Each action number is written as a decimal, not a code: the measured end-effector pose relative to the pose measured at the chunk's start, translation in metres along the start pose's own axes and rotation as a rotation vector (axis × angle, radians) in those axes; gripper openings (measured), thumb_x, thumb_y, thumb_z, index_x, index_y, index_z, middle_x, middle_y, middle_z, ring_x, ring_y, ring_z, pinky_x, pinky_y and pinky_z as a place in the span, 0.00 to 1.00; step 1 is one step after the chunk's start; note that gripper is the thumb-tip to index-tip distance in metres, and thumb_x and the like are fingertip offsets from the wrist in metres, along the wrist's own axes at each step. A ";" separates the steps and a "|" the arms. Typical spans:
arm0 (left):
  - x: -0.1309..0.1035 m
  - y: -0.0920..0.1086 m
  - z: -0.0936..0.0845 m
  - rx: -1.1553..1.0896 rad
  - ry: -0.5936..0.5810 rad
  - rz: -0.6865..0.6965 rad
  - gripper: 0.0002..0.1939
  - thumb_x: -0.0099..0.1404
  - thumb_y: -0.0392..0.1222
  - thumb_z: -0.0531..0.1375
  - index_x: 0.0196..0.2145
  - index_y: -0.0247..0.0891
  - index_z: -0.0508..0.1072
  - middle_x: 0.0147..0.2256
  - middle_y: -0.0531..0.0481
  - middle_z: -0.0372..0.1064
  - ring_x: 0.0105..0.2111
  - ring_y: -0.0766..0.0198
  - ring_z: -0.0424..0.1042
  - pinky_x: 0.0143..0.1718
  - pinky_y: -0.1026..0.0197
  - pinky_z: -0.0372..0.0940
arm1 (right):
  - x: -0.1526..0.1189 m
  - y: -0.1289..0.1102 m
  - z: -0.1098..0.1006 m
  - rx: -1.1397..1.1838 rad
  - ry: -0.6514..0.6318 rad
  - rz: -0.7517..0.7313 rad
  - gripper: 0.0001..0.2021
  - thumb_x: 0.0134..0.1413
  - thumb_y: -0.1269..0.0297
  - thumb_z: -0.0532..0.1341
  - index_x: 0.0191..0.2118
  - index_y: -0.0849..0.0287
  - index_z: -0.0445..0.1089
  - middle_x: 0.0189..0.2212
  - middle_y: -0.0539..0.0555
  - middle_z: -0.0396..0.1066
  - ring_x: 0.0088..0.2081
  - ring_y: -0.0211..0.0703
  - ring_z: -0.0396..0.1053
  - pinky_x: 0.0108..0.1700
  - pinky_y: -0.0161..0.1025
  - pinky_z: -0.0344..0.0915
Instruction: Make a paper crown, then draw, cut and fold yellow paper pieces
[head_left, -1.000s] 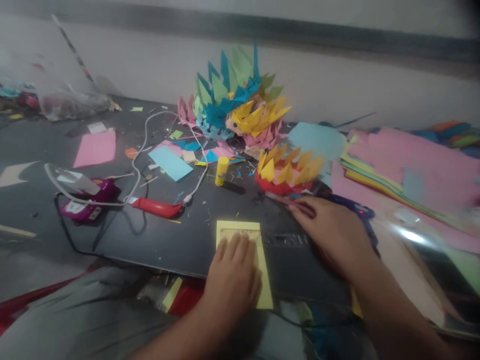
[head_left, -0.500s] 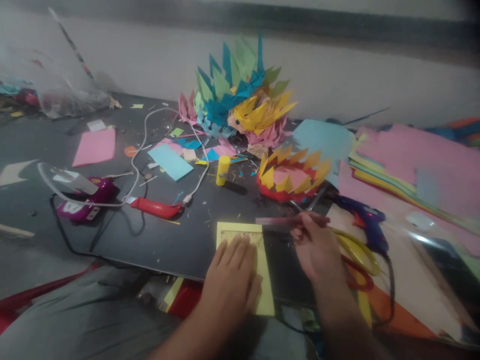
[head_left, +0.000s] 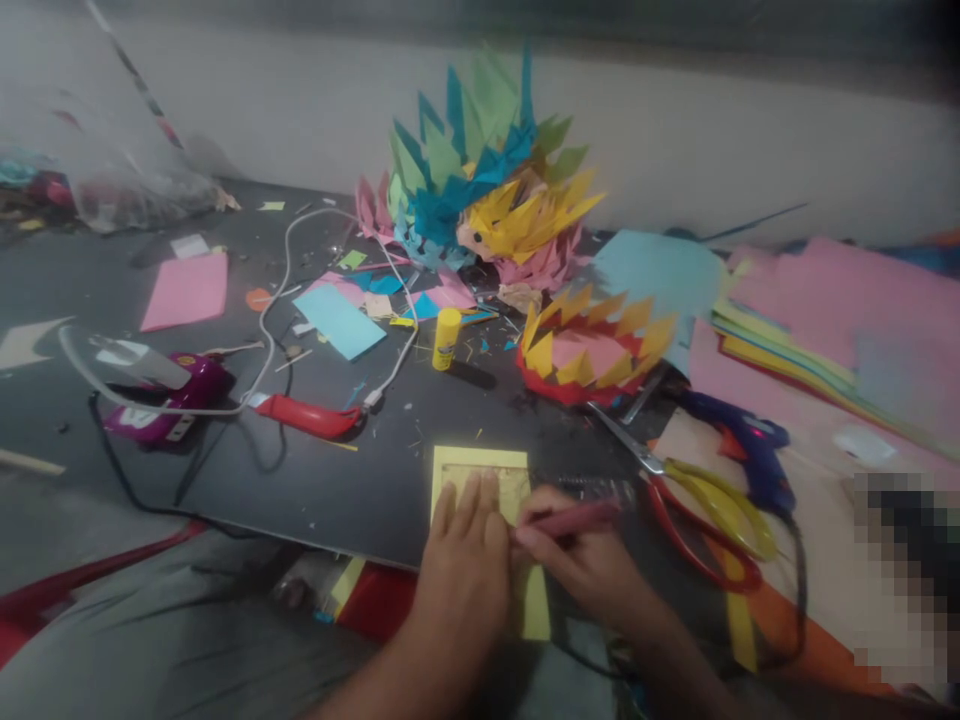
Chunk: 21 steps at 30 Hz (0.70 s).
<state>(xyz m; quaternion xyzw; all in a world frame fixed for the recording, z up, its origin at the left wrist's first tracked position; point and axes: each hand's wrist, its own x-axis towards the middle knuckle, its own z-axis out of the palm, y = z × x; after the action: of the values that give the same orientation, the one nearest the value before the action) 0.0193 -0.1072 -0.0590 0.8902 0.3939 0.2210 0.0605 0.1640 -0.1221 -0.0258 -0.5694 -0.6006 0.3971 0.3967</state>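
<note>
- Your left hand (head_left: 466, 560) lies flat on the paper (head_left: 537, 605), grip unclenched.
- Your right hand (head_left: 581, 560): grip clamped on the pen (head_left: 581, 517), at the paper's right side.
- Paper location: near side of the surface (head_left: 352, 490).

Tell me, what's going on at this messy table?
A person's left hand lies flat on a strip of yellow paper. The right hand holds a reddish pen close beside it, over the paper's right side; any mark is too blurred to tell. Scissors and a blue glue gun lie to the right. A yellow glue stick stands beyond the paper, and spiky folded-paper pieces sit near the wall.
</note>
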 end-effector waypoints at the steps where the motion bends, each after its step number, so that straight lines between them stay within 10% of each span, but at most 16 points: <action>1: 0.000 0.000 0.000 0.007 -0.006 0.000 0.14 0.70 0.41 0.46 0.38 0.32 0.68 0.51 0.37 0.68 0.53 0.52 0.66 0.51 0.47 0.63 | 0.001 -0.001 0.002 0.040 -0.030 0.041 0.08 0.52 0.65 0.58 0.24 0.57 0.66 0.22 0.49 0.67 0.24 0.37 0.65 0.25 0.32 0.64; 15: 0.003 0.003 0.010 -0.016 0.079 -0.009 0.20 0.71 0.43 0.42 0.46 0.27 0.65 0.49 0.34 0.69 0.52 0.51 0.67 0.51 0.46 0.62 | 0.005 0.007 0.015 0.336 0.192 0.326 0.13 0.53 0.55 0.56 0.23 0.56 0.58 0.15 0.45 0.62 0.16 0.35 0.62 0.18 0.32 0.61; 21: 0.000 -0.003 0.012 -0.055 0.067 0.009 0.19 0.70 0.41 0.44 0.50 0.25 0.63 0.50 0.35 0.68 0.53 0.56 0.66 0.53 0.50 0.61 | 0.023 0.016 0.004 0.413 0.612 0.270 0.17 0.52 0.54 0.53 0.19 0.55 0.49 0.10 0.41 0.52 0.10 0.29 0.47 0.12 0.28 0.46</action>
<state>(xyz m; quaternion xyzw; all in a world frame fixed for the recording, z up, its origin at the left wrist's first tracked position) 0.0226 -0.1044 -0.0704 0.8821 0.3854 0.2615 0.0706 0.1656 -0.0991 -0.0414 -0.6436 -0.2818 0.3697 0.6080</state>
